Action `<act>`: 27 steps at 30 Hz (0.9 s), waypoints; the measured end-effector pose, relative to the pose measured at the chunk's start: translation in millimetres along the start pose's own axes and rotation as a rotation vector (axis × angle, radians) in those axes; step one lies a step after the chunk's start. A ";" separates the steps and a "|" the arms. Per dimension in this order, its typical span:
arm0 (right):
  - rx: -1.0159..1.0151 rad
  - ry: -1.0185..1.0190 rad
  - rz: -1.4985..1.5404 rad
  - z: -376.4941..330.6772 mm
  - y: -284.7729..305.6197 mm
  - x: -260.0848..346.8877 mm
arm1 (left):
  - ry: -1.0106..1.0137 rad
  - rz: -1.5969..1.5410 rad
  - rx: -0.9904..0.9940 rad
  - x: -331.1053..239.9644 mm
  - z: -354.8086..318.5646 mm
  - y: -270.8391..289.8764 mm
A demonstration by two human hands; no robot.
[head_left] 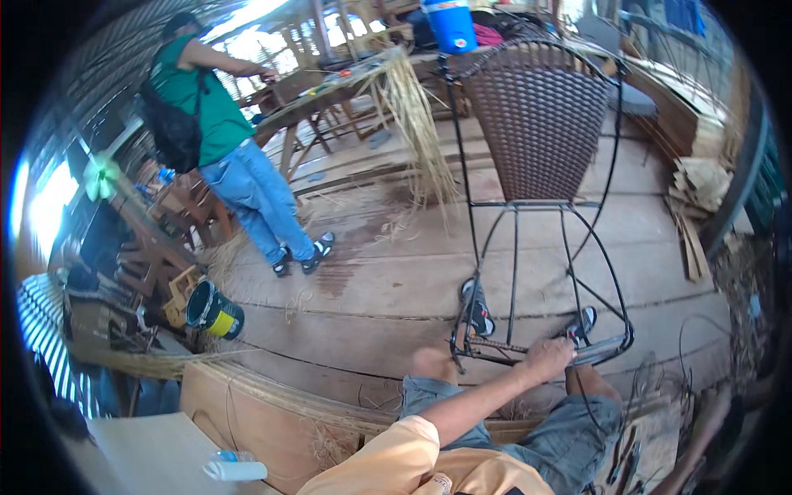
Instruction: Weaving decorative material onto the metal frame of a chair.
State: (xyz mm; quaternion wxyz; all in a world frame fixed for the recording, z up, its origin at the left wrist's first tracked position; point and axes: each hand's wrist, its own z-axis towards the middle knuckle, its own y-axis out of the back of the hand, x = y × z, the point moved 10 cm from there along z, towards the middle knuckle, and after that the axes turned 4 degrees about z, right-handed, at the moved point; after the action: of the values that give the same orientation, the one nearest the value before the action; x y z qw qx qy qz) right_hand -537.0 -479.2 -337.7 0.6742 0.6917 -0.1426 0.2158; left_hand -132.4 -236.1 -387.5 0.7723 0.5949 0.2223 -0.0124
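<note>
In front of me stands a chair [544,124] with a black metal frame and a brown woven back; its seat is an open frame. My left hand [551,360] is closed at the seat's near rail [601,350], fingers curled round it. A thin dark strand [587,400] hangs down beside that hand. Part of the rail, left of the hand, has brown wrapping [487,341]. My right arm reaches out to the lower right, and my right hand [716,412] is dim and blurred near the picture's rim, so its fingers do not show clearly.
A person [223,124] in a green top stands at a workbench [330,95] at the far left. Pale fibre strands [412,124] hang off the bench. A black bucket [214,312] sits on the plank floor [371,285]. A clear bottle [235,470] lies on a board lower left.
</note>
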 end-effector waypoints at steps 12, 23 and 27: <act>0.655 -0.054 1.091 -177.9 -188.3 226.5 | -0.090 -0.095 0.088 -22.0 22.0 -12.0; 0.327 0.785 -0.346 -50.9 -238.6 310.5 | -0.215 0.122 -0.137 -63.3 7.2 -6.8; -0.172 0.847 0.269 -101.4 -134.4 301.2 | 0.130 -0.133 0.198 -30.5 28.5 -34.2</act>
State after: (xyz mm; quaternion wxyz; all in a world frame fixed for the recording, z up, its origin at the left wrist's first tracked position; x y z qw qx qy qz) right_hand -221.2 -343.4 -307.2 0.6943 0.4593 0.0397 0.5527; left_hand -160.2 -279.9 -402.3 0.6913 0.6516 0.3088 -0.0469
